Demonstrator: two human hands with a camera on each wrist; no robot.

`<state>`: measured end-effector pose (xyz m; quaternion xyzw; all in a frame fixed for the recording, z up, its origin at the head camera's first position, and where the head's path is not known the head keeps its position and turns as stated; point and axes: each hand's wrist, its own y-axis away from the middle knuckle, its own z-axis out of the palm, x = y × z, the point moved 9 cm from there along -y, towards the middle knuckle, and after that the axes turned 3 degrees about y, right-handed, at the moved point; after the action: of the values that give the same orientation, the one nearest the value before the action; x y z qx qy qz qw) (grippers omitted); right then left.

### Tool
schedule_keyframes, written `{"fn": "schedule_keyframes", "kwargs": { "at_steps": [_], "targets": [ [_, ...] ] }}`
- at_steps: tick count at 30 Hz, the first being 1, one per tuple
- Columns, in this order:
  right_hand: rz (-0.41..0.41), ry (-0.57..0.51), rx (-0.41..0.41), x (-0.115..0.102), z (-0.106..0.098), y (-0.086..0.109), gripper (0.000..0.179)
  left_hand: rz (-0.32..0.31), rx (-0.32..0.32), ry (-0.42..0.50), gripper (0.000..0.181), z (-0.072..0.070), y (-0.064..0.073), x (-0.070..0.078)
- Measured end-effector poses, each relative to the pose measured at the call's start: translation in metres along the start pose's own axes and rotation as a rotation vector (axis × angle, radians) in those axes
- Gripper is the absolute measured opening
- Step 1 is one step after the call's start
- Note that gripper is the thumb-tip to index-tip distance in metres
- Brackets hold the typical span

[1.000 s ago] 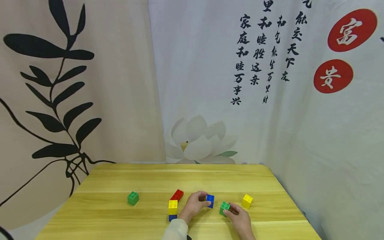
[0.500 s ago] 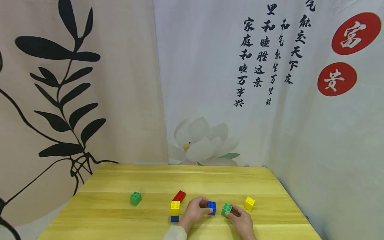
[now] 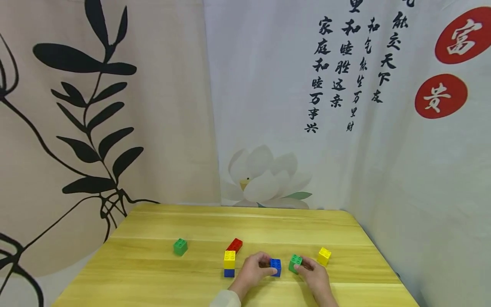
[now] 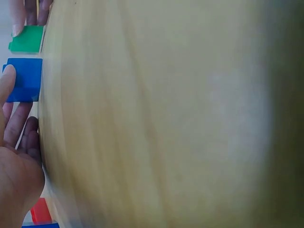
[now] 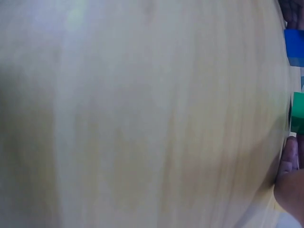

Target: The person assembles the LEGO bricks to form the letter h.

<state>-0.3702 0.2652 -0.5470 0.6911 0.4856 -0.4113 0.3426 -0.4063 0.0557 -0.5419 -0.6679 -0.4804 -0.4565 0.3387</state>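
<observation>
My left hand (image 3: pixel 254 269) pinches a blue toy building block (image 3: pixel 275 267) between thumb and fingers; the left wrist view shows the thumb on the near face of this blue block (image 4: pixel 24 80). Just to its right, my right hand (image 3: pixel 315 276) pinches a green building block (image 3: pixel 295 264) by its right side. A narrow gap separates the two blocks, which stand studs up close over the table. In the right wrist view, the green block (image 5: pixel 298 113) and the blue block (image 5: pixel 295 47) show at the right edge, with part of each hand.
Left of my left hand, a yellow block (image 3: pixel 229 259) stands in line with a dark blue block (image 3: pixel 229 273), a red block (image 3: pixel 235 245) just behind. Another green block (image 3: pixel 180 247) lies farther left on the wooden table (image 3: pixel 153 281). Behind my right hand is a yellow block (image 3: pixel 324 256).
The head view has shifted, so everything sits a little farther right in it. Both hands keep their blocks, and the blue one has come slightly nearer to me, level with the green one.
</observation>
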Motion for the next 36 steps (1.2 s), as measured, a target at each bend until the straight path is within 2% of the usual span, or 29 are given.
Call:
{"fn": "schedule_keyframes", "kwargs": {
  "at_steps": [4,9,15,20,29,36],
  "targets": [
    [0.001,-0.008,-0.003,0.000,-0.001,-0.002,0.057,0.014,-0.001,-0.007,0.029,0.002,0.000,0.002],
    [-0.008,0.001,-0.029,-0.004,-0.001,-0.005,0.059,0.002,-0.016,-0.004,0.026,0.003,0.000,0.003],
    [-0.071,0.011,-0.057,-0.020,0.001,-0.004,0.057,-0.025,-0.043,-0.023,0.027,0.003,0.000,0.002],
    [-0.139,0.000,-0.113,-0.037,0.005,-0.001,0.054,-0.022,-0.045,-0.029,0.026,0.004,0.001,0.000],
    [-0.183,0.032,-0.257,-0.057,0.018,-0.001,0.059,-0.020,-0.051,-0.036,0.028,0.002,0.002,0.000],
    [-0.233,0.062,-0.288,-0.065,0.020,-0.001,0.057,0.001,-0.050,-0.038,0.029,0.000,-0.001,0.003]
  ]
}}
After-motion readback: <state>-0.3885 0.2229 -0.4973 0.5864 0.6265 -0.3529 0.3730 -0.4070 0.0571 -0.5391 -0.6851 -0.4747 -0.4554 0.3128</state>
